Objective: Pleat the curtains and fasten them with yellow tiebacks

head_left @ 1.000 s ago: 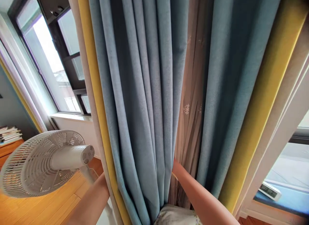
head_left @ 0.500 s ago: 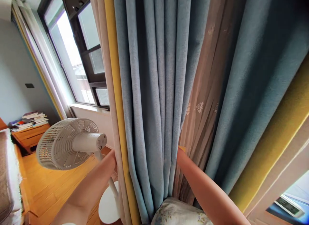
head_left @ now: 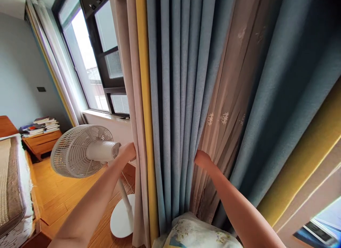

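The gathered curtain (head_left: 177, 109) hangs in tight upright folds down the middle of the frame, blue across most of its width, with a yellow strip and a beige border along its left side. The left hand (head_left: 129, 152) presses against the beige border just left of centre, while the right hand (head_left: 201, 159) meets the blue edge just right of centre; the fingers of both go out of sight at the cloth, so whether they are closed on it cannot be told. To the right of the gathered folds hangs a sheer curtain (head_left: 223, 134) with small white motifs, and beyond it another blue curtain (head_left: 282, 81) slants across the right of the frame. At the bottom centre, a flower-patterned cloth (head_left: 202, 233) bulges against the foot of the folds. At the left, a wooden nightstand (head_left: 42, 143) has its drawer fronts closed, their insides hidden, and carries uneven stacks of books (head_left: 44, 126) on top. In the lower left, a wooden bed frame (head_left: 42, 235) holds a mattress (head_left: 13, 184). A white fan (head_left: 102, 151) stands between the nightstand and the curtain, its cage enclosing the blades, its head near the left hand.
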Available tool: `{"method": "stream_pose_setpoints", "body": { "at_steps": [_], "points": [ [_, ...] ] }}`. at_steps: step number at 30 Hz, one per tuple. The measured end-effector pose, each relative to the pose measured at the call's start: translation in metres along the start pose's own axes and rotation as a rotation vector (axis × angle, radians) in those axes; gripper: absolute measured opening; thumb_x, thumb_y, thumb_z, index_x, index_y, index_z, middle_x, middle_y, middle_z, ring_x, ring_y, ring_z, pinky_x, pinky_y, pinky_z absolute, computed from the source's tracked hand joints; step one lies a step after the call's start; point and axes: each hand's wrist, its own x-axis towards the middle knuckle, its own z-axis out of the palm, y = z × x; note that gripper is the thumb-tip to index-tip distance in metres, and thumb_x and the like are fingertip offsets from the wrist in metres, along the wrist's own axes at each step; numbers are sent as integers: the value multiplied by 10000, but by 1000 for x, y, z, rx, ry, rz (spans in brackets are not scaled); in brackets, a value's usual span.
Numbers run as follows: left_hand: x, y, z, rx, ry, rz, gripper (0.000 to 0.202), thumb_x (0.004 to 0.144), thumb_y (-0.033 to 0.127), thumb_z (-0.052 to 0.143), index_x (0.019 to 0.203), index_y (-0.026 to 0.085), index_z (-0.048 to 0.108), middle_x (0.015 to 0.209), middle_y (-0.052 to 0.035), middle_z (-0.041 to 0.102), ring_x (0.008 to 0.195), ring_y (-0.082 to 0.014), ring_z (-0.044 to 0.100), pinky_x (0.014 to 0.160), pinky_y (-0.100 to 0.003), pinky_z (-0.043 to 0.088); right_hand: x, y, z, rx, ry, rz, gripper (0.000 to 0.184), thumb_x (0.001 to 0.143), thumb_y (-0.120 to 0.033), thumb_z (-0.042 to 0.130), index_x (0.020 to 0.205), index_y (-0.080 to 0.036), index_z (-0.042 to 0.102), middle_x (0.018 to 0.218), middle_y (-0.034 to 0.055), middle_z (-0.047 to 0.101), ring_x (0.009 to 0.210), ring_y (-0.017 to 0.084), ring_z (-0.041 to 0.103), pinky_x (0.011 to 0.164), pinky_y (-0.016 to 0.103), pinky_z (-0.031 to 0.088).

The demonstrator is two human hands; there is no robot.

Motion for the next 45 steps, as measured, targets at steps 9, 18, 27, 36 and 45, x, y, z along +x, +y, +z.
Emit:
{"method": "stream_pose_setpoints", "body": {
  "at_steps": [9,18,27,36,45],
  "points": [
    [-63,53,37,-194,275,-108,353,808,289,392,1136,176,324,814,-74,651,728,-222,622,539,-269,373,-61,-22,13,350,134,139,142,708,-298,378,709,-207,487,633,10,530,601,162,489,537,252,340],
    [-69,143,61,-285,222,201,96,815,197,350,847,215,438,856,-47,587,722,-171,582,552,-257,350,-90,-74,51,582,401,-134,132,789,-336,390,792,-205,410,674,-14,488,613,130,459,592,248,375],
    [-50,105,94,-699,427,278,130,782,154,369,896,204,406,781,-10,541,730,-140,543,646,-255,405,-67,-25,42,556,459,-129,252,761,-443,464,815,-198,439,667,-2,551,594,137,526,553,258,417],
    [-53,89,81,-608,279,398,101,809,214,353,776,197,448,807,0,476,572,-88,480,549,-227,391,-41,-16,31,423,283,-230,211,834,-343,363,891,-204,511,739,11,589,615,123,542,599,257,428],
    [-33,90,83,-579,234,318,297,738,427,515,607,191,389,643,46,425,552,-90,425,552,-222,338,-1,-17,44,462,172,-139,329,690,-530,526,680,-202,490,565,-33,486,521,119,454,515,240,362]
  ]
}}
